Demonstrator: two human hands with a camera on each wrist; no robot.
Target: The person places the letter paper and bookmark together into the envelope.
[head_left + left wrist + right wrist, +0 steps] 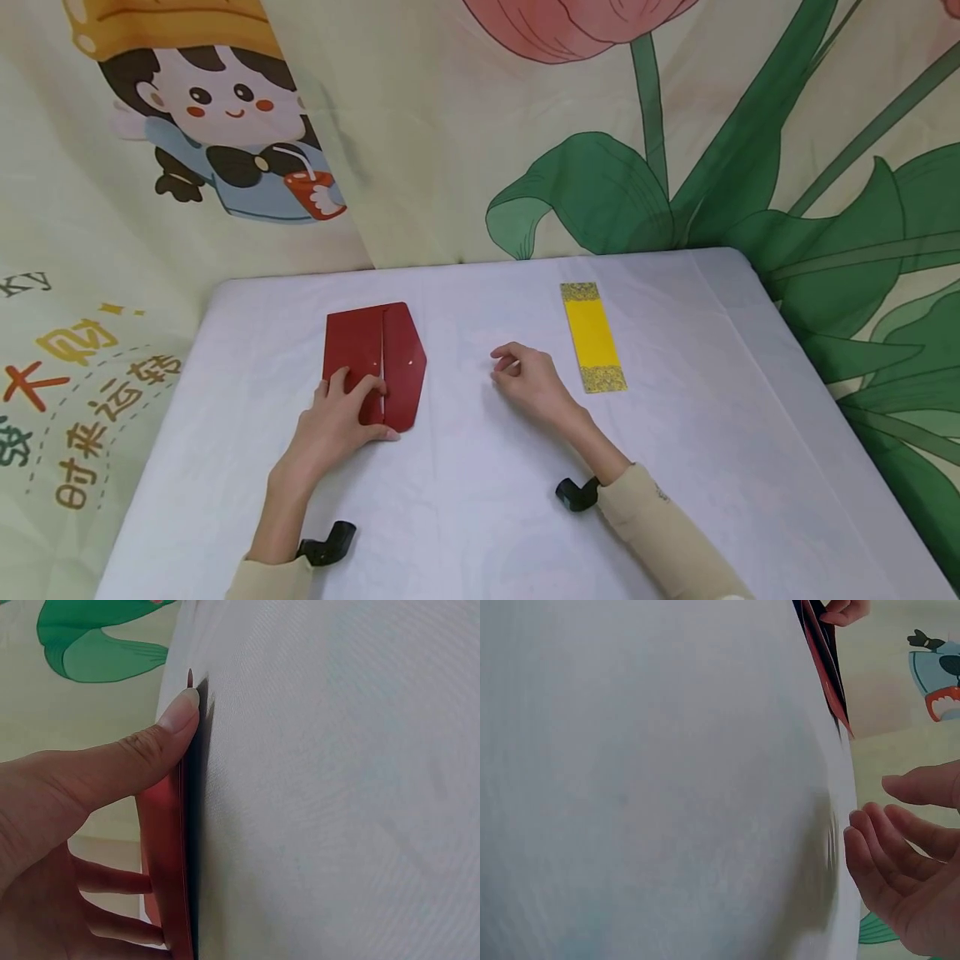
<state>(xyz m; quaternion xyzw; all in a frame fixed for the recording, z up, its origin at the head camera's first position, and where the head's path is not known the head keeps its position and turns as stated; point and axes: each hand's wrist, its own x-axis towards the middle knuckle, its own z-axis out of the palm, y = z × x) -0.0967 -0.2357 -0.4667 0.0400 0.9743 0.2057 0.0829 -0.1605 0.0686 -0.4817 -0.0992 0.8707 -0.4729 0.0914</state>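
Note:
A dark red envelope (352,337) with a pointed flap (407,358) lies at the left of the white table, a slit showing beside the flap. My left hand (337,414) grips its near edge. The thumb (176,716) rests along that edge in the left wrist view, and the other fingers bend over the face. In the right wrist view the red envelope (827,671) shows edge-on, its layers slightly parted. My right hand (531,382) hovers over the table between the envelope and a yellow strip (592,333), fingers loosely curled and holding nothing.
The yellow strip with speckled, patterned ends lies flat at the back right. A white cloth (480,500) covers the table. Behind it hangs a printed curtain (427,125) with a cartoon figure and large flowers. Black wrist devices (328,546) sit at both sleeves.

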